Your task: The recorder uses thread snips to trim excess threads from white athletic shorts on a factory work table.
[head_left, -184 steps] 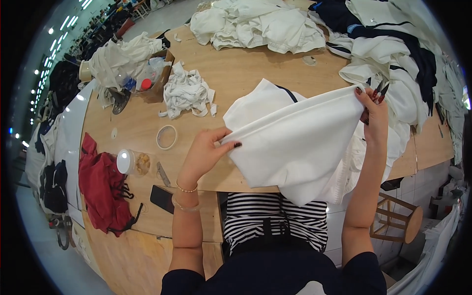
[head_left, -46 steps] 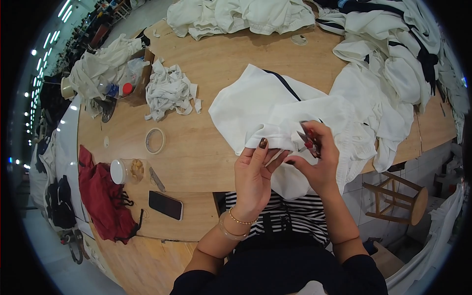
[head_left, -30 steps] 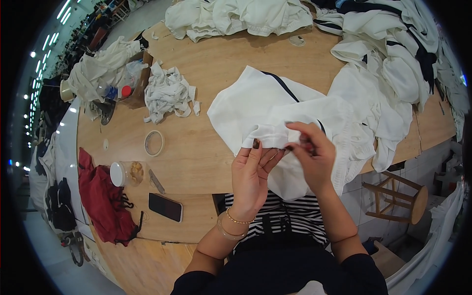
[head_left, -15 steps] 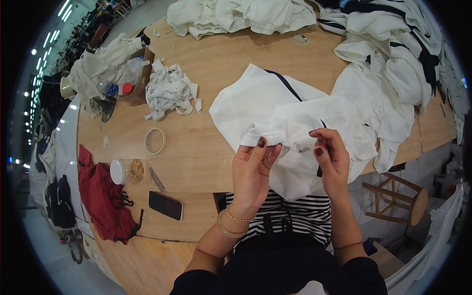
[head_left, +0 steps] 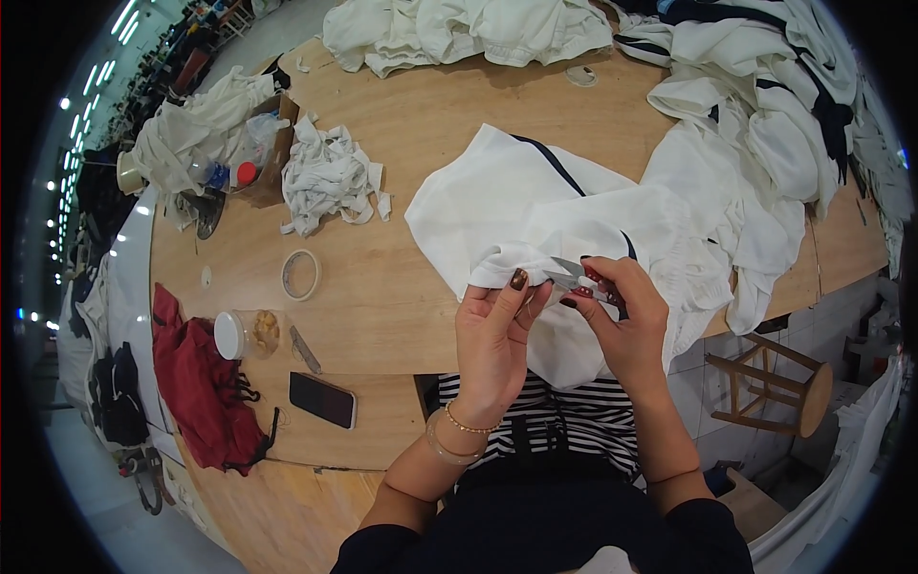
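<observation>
A white garment [head_left: 535, 206] with dark navy piping lies spread before me on the wooden table, its near edge hanging toward my lap. My left hand [head_left: 497, 325] is closed, pinching a gathered fold of it between thumb and fingers. My right hand [head_left: 626, 316] grips small thread snips [head_left: 569, 273] with metal blades and a reddish handle. Their blades point left, at the fold beside my left fingertips. Whether they touch the cloth, I cannot tell. My right fingers cover much of the handle.
White garments [head_left: 469, 33] are heaped at the far edge, with another pile [head_left: 755, 143] at right. Leftward lie white scraps [head_left: 330, 177], a cardboard box [head_left: 277, 148], a tape roll [head_left: 301, 253], a jar [head_left: 249, 335], a phone [head_left: 322, 399] and red cloth [head_left: 196, 383]. A wooden stool [head_left: 779, 387] stands right.
My right hand has moved slightly left and its fingers have closed round the snips, bringing the blades to the fold. My left hand still pinches the cloth, almost unmoved.
</observation>
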{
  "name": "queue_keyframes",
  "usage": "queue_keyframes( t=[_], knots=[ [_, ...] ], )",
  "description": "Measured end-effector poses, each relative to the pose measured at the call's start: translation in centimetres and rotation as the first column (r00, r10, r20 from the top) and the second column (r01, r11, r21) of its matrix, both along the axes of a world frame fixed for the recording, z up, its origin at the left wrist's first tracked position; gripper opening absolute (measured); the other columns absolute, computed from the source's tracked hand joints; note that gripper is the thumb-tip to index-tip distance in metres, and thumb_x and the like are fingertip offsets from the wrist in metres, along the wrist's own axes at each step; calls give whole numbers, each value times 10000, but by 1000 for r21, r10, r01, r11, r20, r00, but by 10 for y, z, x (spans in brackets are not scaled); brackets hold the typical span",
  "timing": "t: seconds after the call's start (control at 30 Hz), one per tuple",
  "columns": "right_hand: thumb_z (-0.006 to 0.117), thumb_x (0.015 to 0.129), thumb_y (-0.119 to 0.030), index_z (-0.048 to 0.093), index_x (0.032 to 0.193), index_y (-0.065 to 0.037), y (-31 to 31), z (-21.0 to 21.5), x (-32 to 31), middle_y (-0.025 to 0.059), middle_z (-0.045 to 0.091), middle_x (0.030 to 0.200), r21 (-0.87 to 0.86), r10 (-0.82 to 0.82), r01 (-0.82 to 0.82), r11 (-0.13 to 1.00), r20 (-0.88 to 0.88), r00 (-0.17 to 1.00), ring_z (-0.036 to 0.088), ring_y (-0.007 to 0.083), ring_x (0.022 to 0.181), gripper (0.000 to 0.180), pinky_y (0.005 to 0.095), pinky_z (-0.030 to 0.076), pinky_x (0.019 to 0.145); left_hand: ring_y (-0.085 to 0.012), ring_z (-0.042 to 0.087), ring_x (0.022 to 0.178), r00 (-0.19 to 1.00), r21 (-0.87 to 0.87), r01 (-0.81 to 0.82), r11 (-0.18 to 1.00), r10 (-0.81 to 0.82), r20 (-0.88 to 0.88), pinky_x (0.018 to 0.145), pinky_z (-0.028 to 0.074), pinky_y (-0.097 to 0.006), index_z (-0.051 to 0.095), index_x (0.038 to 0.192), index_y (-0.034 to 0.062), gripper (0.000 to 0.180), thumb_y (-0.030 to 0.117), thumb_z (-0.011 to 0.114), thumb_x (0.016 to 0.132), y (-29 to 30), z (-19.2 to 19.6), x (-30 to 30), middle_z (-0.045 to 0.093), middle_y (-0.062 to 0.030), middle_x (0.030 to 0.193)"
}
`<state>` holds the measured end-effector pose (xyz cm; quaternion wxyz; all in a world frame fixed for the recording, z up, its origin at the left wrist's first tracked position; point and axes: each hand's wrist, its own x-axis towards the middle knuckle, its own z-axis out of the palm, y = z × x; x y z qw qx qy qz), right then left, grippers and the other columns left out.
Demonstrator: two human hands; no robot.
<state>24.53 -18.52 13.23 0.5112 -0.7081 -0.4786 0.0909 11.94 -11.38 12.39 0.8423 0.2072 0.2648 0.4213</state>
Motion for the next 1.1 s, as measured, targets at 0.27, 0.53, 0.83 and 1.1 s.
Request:
queue_keyframes(
  t=[0.27, 0.53, 0.83, 1.1],
  knots=[
    [780, 708, -68, 619, 1007, -24, 1, -7, -4, 84, 642, 872, 41, 3, -1, 999, -58, 998, 610, 191, 718, 342, 272, 510, 617, -140, 613, 984, 1000, 0, -1, 1000, 1, 16, 898, 536, -286, 527, 1158, 9, 237, 50, 563, 928, 0, 1, 0, 613, -68, 1085],
    [775, 720, -59, 630, 1006, -4, 1, -13, -7, 110, 666, 890, 63, -6, 15, 998, -138, 990, 657, 193, 735, 325, 262, 540, 613, -145, 618, 980, 999, -9, 9, 1000, -9, 41, 900, 535, -286, 524, 1162, 15, 244, 56, 568, 926, 0, 1, 1, 619, -74, 1071],
    [768, 738, -61, 639, 976, 4, 0, -14, -9, 109, 673, 866, 73, -20, 22, 997, -24, 1000, 637, 173, 676, 278, 249, 496, 544, -152, 620, 986, 999, -10, 6, 1000, -6, 47, 904, 533, -292, 519, 1174, 5, 253, 51, 560, 928, -2, 2, 1, 621, -77, 1073],
    [715, 690, 51, 599, 1045, -32, 9, 6, -13, 60, 529, 795, 97, -59, 72, 993, -136, 989, 502, 180, 708, 382, 278, 433, 623, -178, 605, 1038, 998, -18, 63, 998, -64, -10, 953, 494, -334, 509, 1219, -1, 300, 135, 541, 954, 0, 1, 1, 617, -95, 1120]
  ],
)
